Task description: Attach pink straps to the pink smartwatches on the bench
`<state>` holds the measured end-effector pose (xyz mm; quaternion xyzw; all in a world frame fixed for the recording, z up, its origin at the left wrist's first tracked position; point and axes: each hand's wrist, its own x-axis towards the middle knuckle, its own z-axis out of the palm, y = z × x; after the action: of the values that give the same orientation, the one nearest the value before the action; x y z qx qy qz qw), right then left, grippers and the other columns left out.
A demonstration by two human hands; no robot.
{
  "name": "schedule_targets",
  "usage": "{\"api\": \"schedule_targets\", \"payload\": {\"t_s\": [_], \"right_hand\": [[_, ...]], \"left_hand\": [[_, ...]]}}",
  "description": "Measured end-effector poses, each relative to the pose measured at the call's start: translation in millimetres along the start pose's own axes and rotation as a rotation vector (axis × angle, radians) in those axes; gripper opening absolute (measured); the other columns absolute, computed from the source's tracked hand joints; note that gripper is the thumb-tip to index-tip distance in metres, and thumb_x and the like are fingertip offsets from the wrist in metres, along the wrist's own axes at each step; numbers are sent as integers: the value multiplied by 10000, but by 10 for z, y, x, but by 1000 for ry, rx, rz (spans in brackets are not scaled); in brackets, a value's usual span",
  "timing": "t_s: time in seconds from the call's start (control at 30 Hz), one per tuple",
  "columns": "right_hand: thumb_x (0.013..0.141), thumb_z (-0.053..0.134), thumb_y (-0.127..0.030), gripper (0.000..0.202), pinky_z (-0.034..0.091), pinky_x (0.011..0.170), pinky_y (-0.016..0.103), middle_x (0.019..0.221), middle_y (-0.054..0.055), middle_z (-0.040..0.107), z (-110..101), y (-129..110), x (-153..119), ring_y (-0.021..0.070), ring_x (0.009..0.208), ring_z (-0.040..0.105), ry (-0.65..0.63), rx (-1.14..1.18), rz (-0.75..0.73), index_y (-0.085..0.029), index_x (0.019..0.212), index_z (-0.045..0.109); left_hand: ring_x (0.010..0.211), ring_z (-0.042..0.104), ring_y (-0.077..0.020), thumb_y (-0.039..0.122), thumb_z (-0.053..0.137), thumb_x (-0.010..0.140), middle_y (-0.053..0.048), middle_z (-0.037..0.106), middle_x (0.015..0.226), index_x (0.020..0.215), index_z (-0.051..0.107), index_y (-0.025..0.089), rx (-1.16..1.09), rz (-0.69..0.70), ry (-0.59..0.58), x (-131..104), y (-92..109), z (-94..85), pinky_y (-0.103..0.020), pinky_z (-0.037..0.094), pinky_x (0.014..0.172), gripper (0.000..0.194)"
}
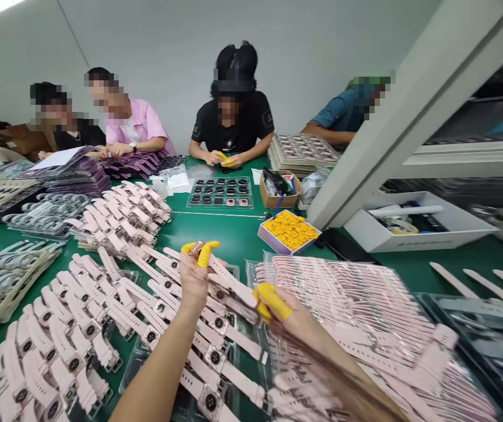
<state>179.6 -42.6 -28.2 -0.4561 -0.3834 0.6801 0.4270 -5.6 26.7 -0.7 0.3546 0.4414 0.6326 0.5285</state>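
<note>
Green table (pixel 229 225): its surface shows just beyond our left hand, between the pink watches (pixel 73 328) and the box of yellow finger covers.
Left side: rows of pink watches run up close to our left forearm and continue underneath it.
Right side: a sloping white post (pixel 392 117) stands beyond our right hand, with the white bin beside it; bagged pink straps (pixel 335 293) lie under and beside our right forearm.
Our left hand (pixel 195 272): raised over the watches, fingertips in yellow covers, closed in a pinch around the case of one watch (pixel 197 249).
Our right hand (pixel 278 305): lower and nearer to us, covered fingers closed on the far end of that watch's strap (pixel 234 281).
Held watch: above the rows, its strap slanting down from our left hand to our right.
Small box (pixel 267 234): heaped with yellow finger covers (pixel 289 228).
Cardboard box (pixel 273 200): dark items and packets inside.
White bin (pixel 425 237): a pale long piece, a yellowish roll and dark items.
Clear tray (pixel 220 203): dark square pieces in rows, before a person in black (pixel 234 123) whose hands wear yellow covers.
</note>
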Motion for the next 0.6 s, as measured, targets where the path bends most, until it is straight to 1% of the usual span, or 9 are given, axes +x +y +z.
{"api": "schedule_targets", "payload": {"t_s": [0.03, 0.07, 0.13, 0.17, 0.2, 0.27, 0.3, 0.37, 0.6], "right_hand": [[866, 713, -663, 458, 291, 462, 221, 621, -39, 574, 21, -37, 4, 87, 470, 374, 19, 4, -51, -216, 811, 627], [865, 715, -659, 453, 304, 477, 221, 644, -43, 590, 43, -65, 9, 86, 477, 392, 35, 18, -94, -222, 825, 604], [832, 737, -659, 450, 312, 484, 228, 656, -47, 600, 83, -89, 12, 88, 468, 388, 24, 57, -120, -236, 845, 582], [815, 741, -663, 451, 314, 481, 234, 644, -47, 597, 97, -87, 10, 91, 458, 378, 7, 68, -109, -242, 843, 582], [804, 740, -665, 446, 315, 478, 240, 626, -46, 591, 106, -79, 5, 94, 446, 367, -14, 70, -90, -246, 838, 589], [792, 742, -648, 426, 312, 474, 245, 584, -42, 578, 111, -62, -9, 99, 431, 366, -40, 62, -57, -246, 814, 603], [784, 749, -634, 416, 301, 471, 242, 561, -42, 565, 109, -58, -16, 101, 428, 368, -49, 64, -45, -244, 798, 605], [781, 757, -603, 394, 271, 468, 229, 535, -46, 529, 103, -60, -25, 99, 434, 357, -52, 88, -28, -240, 781, 604], [779, 780, -579, 442, 199, 451, 233, 539, -82, 395, 143, -88, -18, 77, 459, 229, -2, 247, -27, -240, 770, 496]], "left_hand": [[552, 703, -134, 531, 820, 831, -77, 792, 1078, 1088, 523, 221, 36, -16, -72, -17, -13, 6, -281, 597, 567, 500], [583, 716, -144, 493, 792, 866, -87, 795, 1091, 1123, 555, 214, 93, -26, -183, -46, -34, 15, -285, 606, 581, 446], [755, 763, -185, 369, 702, 936, -103, 789, 1146, 1169, 632, 203, 266, 34, -443, -125, -88, 33, -327, 644, 717, 295], [890, 771, -209, 287, 649, 949, -105, 780, 1189, 1189, 663, 203, 366, 114, -561, -162, -116, 36, -360, 645, 836, 254], [1035, 753, -228, 205, 597, 942, -103, 764, 1243, 1218, 681, 206, 460, 214, -659, -190, -141, 33, -394, 617, 964, 288], [1245, 675, -242, 84, 519, 890, -96, 722, 1342, 1302, 672, 215, 599, 401, -784, -214, -179, 10, -438, 519, 1139, 458], [1295, 645, -242, 54, 494, 874, -96, 705, 1371, 1346, 653, 218, 641, 460, -823, -211, -191, -7, -446, 490, 1173, 524], [1313, 632, -238, 36, 462, 892, -102, 693, 1382, 1396, 626, 221, 688, 518, -865, -191, -205, -38, -440, 485, 1180, 560], [1316, 615, -256, 78, 430, 991, -119, 655, 1405, 1480, 545, 231, 736, 563, -818, -208, -217, -41, -467, 490, 1174, 525]]}}
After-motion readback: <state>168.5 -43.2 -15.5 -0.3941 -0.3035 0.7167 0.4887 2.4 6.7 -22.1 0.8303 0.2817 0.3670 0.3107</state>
